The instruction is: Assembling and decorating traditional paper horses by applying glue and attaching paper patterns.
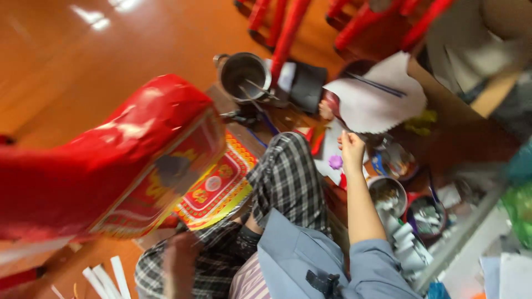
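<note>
- White paper sheet [377, 102] pinched at its scalloped edge by right-hand fingers [349, 145]; could tear if tugged.
- Left hand [180, 260] blurred, grip unclear; red box [111, 160] might slip onto metal pot [244, 75].

Large red glossy paper-covered box [100, 160] at left, tilted, foreground; end panel red and yellow with grey round mark. Flat red-yellow patterned printed sheet [219, 185] just beside it, lower right, over plaid-clad knee. No screens or signs seen.

Craft workshop floor, metal pot [244, 75] of tools, paper strips [105, 279], red paper-covered figure [111, 160]
</note>
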